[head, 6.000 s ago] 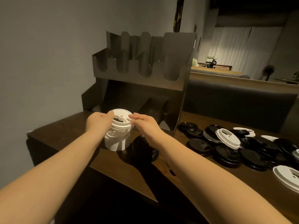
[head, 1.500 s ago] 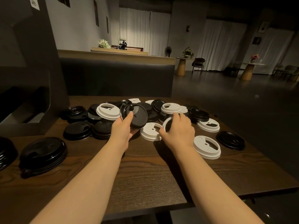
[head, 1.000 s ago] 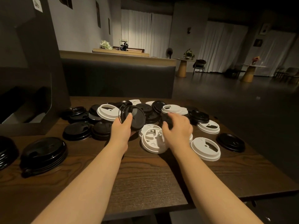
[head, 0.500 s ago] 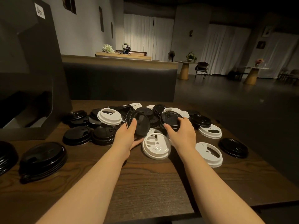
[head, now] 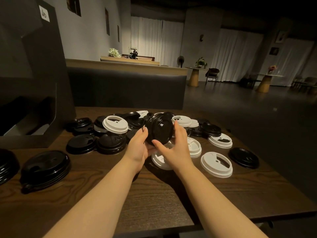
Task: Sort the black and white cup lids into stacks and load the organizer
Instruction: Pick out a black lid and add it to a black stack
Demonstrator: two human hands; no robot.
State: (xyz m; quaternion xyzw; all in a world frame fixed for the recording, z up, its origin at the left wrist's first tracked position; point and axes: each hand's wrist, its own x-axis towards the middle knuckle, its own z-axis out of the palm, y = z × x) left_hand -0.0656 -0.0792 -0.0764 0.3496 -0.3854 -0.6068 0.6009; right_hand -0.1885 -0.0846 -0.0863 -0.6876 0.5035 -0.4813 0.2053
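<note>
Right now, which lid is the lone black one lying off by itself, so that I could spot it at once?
Start at the wooden table and find the heap of loose lids beyond the hands. Follow the table's right side to the lone black lid, lying flat just right of a white lid. Unlike the other black lids, it overlaps nothing and is the farthest right.

Black lids (head: pixel 158 130) and white lids (head: pixel 216 164) on dark woodgrain table (head: pixel 154 194).

organizer (head: pixel 30 83): cut off left and top, compartments too dark
black stack (head: pixel 6 166): cut by left edge
white lid (head: pixel 160 159): half hidden under hands
held lids (head: pixel 158 128): count unclear
</note>
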